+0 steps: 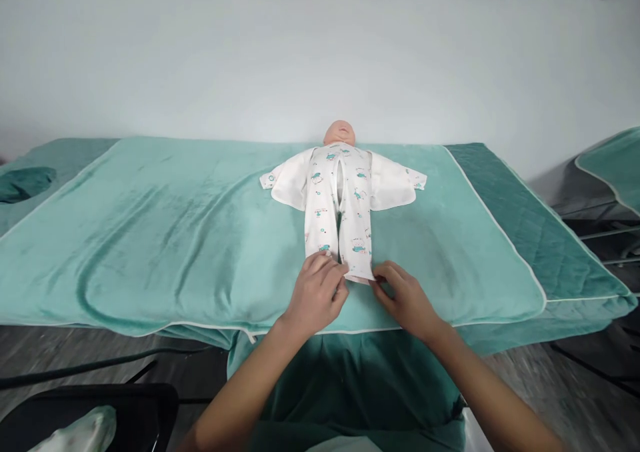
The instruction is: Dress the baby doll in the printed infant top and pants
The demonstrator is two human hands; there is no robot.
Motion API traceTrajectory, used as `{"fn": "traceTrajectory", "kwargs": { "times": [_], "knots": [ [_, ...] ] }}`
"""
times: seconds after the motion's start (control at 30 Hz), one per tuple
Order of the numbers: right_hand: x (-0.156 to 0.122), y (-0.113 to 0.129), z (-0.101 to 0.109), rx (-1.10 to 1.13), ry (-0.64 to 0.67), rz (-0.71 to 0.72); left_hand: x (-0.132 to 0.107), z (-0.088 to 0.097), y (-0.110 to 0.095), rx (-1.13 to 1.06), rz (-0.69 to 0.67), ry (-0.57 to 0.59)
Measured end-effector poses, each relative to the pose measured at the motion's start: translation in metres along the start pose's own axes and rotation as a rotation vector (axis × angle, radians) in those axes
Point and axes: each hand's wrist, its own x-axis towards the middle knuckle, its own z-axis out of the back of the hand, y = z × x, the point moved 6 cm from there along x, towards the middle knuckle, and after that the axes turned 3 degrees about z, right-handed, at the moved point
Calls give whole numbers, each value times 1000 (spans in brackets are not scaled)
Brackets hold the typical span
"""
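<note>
A baby doll (340, 133) lies on its back with its head toward the wall. White printed baby trousers (356, 202) are laid out flat, legs toward me, with an open slit between them. White baby shirt (393, 180) sleeves spread out to both sides. My left hand (320, 291) is closed in a pinch at the trouser hems, over the end of the left leg and against the inner edge of the right one. My right hand (404, 297) pinches the outer corner of the right leg's hem.
A light green blanket (175, 219) with white piping covers the bed, over a darker quilted cover (540, 219). A white wall (320, 52) stands behind. At the lower left is a black chair (145, 412) with a printed cloth (85, 432) on it.
</note>
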Motion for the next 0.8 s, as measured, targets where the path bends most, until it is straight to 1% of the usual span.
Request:
{"fn": "traceTrajectory", "kwargs": {
  "times": [0.1,0.17,0.23,0.3,0.37,0.43,0.5,0.57,0.6,0.63,0.7,0.77,0.8],
  "knots": [
    [1,-8,-1,44,106,-2,-8,3,15,-45,57,-26],
    [7,-17,1,105,122,-37,-15,4,25,-6,118,-34],
    [15,-30,5,131,60,-88,-23,4,30,33,179,-20],
    [27,-45,8,107,-51,-118,-30,6,30,12,236,-21],
    [41,-57,8,40,-177,-99,-34,10,29,-63,285,-45],
    [58,-68,4,-68,-265,-50,-34,14,34,-144,323,-66],
    [78,-77,-2,-196,-289,-20,-28,18,50,-178,365,-101],
    [97,-86,-9,-313,-264,-37,-15,19,78,-129,398,-144],
    [106,-90,-11,-358,-243,-47,-5,17,93,-68,395,-147],
    [114,-94,-14,-394,-216,-50,5,12,107,12,386,-124],
    [127,-98,-19,-429,-150,-30,27,-2,135,119,359,-37],
    [134,-101,-23,-431,-94,3,47,-18,154,152,318,51],
    [136,-103,-24,-426,-77,14,55,-26,160,149,287,97]
  ]
}}
